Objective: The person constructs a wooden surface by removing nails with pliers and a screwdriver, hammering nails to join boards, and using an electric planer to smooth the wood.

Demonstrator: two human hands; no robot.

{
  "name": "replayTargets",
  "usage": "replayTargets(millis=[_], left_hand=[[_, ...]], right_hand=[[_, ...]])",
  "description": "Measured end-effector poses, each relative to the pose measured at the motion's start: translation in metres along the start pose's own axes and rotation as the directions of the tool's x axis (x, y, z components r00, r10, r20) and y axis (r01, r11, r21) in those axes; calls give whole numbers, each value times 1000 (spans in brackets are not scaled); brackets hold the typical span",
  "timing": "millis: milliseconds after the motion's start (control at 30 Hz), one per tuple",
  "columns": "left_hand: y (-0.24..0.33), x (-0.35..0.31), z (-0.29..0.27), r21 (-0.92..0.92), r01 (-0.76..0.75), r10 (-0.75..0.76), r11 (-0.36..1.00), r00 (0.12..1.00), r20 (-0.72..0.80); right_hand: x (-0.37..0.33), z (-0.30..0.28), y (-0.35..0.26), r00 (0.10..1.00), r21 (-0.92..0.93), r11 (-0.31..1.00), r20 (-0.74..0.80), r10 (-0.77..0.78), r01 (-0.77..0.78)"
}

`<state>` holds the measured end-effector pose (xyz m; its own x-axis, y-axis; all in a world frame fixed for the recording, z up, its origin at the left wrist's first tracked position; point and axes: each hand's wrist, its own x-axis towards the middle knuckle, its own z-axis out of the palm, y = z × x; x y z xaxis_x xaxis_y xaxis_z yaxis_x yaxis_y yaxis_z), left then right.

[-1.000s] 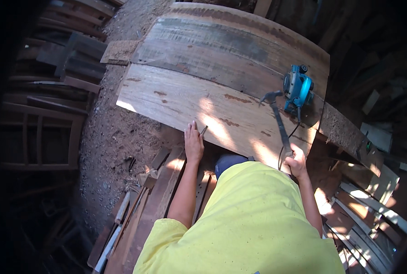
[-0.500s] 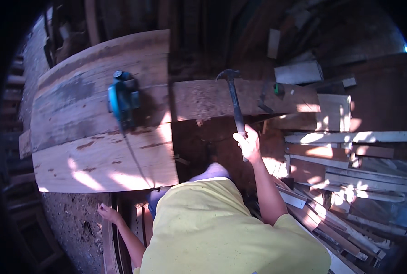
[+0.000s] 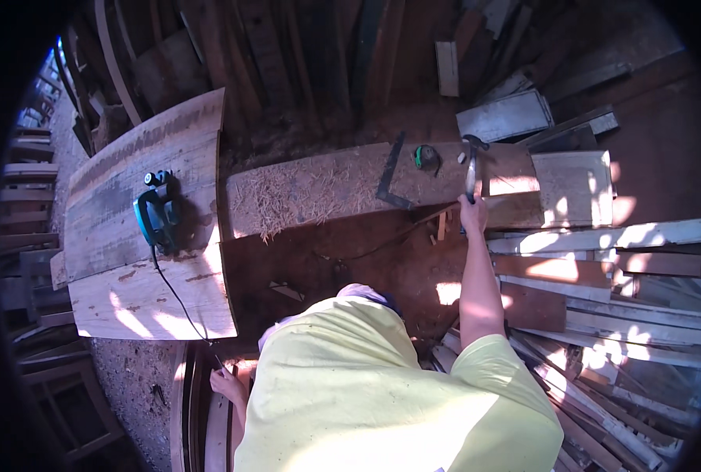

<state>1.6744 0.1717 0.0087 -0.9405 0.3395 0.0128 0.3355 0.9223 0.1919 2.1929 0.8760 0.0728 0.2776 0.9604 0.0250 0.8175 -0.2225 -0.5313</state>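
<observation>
gripping the hammer (image 3: pixel 470 169) by the lower end of its handle, my right hand (image 3: pixel 471 214) is closed tight round it over the right end of the shavings-strewn plank (image 3: pixel 327 189). the hammer's long axis runs nearly straight away from me, head at the far end just beside the tape measure (image 3: pixel 426 156) and the framing square (image 3: pixel 392 177). as i judge it, a careless swing could clip either of them, or the loose offcuts (image 3: pixel 441 226) near my fist could jump. my left hand (image 3: pixel 228 385) hangs low by the boards at my side, fingers loosely curled, holding nothing that i can make out. the blue power planer (image 3: pixel 157 214) sits well apart on the wide board (image 3: pixel 142 228).
</observation>
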Motion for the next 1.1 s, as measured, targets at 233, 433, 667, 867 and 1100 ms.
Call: replayTargets(millis=[233,433,667,867,1100], left_hand=[[-22,-59,12,76,177,-182,981,981,61],[56,-69,-29,-218,234,-235,948,972,22],[275,11,-106,-498,-82,193,863,965,175],[388,27,-120,-511,-613,783,602,578,230],[396,21,-101,-592,-595,813,544,549,196]], right_hand=[[34,24,90,984,-58,997,170,-48,58],[-17,32,55,989,-259,964,-111,-95,64],[-127,34,-84,772,471,785,287,-568,402],[-228,16,-183,112,774,518,516,-849,364],[-238,27,-172,116,771,496,494,-862,399]])
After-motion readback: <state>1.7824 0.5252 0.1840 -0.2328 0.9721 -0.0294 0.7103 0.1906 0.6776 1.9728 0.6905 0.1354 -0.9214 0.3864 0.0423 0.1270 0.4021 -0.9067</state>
